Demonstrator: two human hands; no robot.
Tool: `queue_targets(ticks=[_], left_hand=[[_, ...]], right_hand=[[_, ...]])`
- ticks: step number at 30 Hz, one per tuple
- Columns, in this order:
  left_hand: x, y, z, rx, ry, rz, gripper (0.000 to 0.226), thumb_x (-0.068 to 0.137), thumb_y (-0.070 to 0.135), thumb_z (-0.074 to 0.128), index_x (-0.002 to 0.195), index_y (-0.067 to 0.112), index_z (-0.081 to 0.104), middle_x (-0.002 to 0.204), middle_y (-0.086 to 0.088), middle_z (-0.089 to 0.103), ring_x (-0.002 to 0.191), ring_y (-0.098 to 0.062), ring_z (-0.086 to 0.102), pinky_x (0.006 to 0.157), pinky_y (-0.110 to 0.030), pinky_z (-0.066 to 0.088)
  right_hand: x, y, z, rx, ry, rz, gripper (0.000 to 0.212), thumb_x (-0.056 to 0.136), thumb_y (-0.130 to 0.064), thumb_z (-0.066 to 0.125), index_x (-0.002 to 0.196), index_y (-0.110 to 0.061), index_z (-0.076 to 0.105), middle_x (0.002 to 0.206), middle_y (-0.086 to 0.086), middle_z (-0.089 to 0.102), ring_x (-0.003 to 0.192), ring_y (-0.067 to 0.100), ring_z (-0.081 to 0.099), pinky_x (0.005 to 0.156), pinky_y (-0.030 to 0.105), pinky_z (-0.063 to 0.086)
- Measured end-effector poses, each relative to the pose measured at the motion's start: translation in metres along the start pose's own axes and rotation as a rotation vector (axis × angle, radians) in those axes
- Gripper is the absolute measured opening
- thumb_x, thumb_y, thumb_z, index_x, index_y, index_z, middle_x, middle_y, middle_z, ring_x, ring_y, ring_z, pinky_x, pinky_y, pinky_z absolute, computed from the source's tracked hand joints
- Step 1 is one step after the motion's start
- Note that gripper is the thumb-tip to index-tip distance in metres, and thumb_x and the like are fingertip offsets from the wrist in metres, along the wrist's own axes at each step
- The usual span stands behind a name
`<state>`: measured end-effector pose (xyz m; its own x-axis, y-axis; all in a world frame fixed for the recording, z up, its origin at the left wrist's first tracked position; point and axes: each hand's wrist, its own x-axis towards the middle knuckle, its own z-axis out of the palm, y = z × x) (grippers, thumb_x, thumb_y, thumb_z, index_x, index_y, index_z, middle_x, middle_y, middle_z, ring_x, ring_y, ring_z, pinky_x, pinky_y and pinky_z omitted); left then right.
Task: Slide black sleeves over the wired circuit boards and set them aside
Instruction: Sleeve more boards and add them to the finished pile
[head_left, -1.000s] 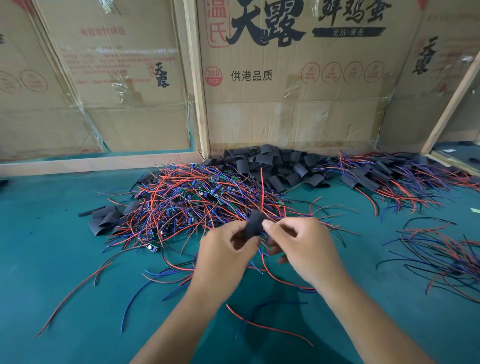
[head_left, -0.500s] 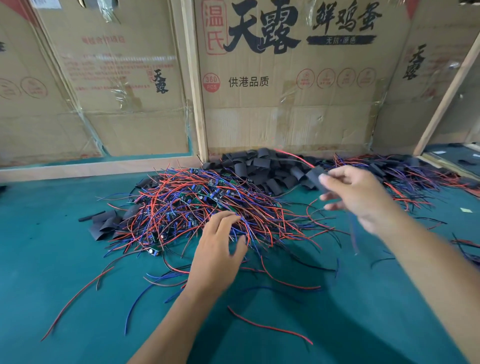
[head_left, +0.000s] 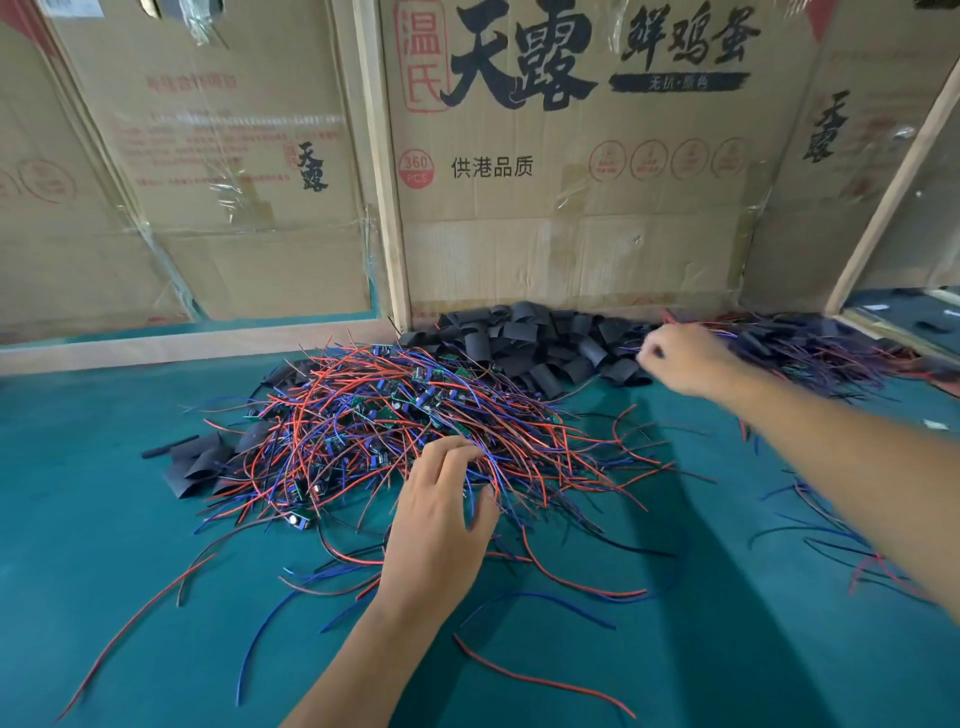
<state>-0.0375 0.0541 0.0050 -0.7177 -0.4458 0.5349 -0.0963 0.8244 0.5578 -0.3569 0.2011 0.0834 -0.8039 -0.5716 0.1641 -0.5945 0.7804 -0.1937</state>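
**Teal felt, a mountain of wires, and two hands in the middle of it**

Teal felt covers the surface (head_left: 104, 545), and most of its centre is taken up by a big tangle of red and blue wires with small green circuit boards (head_left: 395, 415) buried in it. The left hand (head_left: 441, 519) is laid on the near edge of that tangle, fingers curled down into the strands; whether a board is actually caught in that grip can't be made out, since the fingertips are hidden among the wires.

The right hand (head_left: 685, 358) is stretched out to the far right, blurred by motion, fingers bunched together at the edge of a second pile of wired boards already wearing black sleeves (head_left: 810, 353). Something dark is glimpsed at the fingertips, but the blur is too heavy to say if anything is pinched there.

The loose black sleeves (head_left: 530, 343) are heaped against the back wall, between the two wire piles. A few more flattened ones (head_left: 197, 462) are scattered at the left side of the tangle. Stray single wires are strewn over the felt nearer the camera. Taped-up cardboard boxes with printed lettering (head_left: 571, 182) are stood up behind everything as a backdrop.
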Motion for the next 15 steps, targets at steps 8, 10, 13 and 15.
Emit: queue_targets(ticks=[8,10,13,15], left_hand=[[0.0,0.003,-0.001,0.022,-0.011,0.004,0.021,0.093,0.017,0.065,0.114,0.017,0.065,0.122,0.011,0.051,0.116,-0.008,0.05,0.099,-0.031,0.043],[-0.001,0.004,-0.001,0.024,-0.005,0.016,0.021,0.093,0.015,0.064,0.114,0.017,0.065,0.121,0.011,0.051,0.114,-0.009,0.051,0.095,-0.03,0.045],[-0.001,0.005,-0.002,0.019,-0.006,0.022,0.028,0.093,0.014,0.062,0.12,0.02,0.063,0.122,0.013,0.049,0.112,-0.009,0.053,0.087,-0.024,0.045],[-0.002,0.006,-0.003,0.022,-0.006,0.025,0.031,0.094,0.015,0.062,0.124,0.021,0.062,0.122,0.013,0.049,0.111,-0.008,0.053,0.086,-0.021,0.044]], right_hand=[[0.023,-0.061,0.048,-0.019,-0.214,-0.192,0.036,0.1,-0.036,0.054,0.085,-0.006,0.069,0.096,0.012,0.071,0.085,0.031,0.065,0.079,0.042,0.053],[0.026,-0.066,0.052,-0.075,-0.285,-0.183,0.044,0.103,-0.046,0.045,0.103,-0.009,0.07,0.111,0.013,0.07,0.098,0.031,0.063,0.085,0.043,0.052],[0.029,-0.065,0.059,-0.197,-0.37,-0.166,0.064,0.103,-0.057,0.032,0.122,-0.004,0.063,0.124,0.016,0.063,0.111,0.037,0.059,0.097,0.051,0.048],[0.027,-0.065,0.062,-0.2,-0.356,-0.145,0.07,0.102,-0.059,0.03,0.125,0.001,0.058,0.128,0.017,0.059,0.111,0.036,0.058,0.097,0.051,0.048]])
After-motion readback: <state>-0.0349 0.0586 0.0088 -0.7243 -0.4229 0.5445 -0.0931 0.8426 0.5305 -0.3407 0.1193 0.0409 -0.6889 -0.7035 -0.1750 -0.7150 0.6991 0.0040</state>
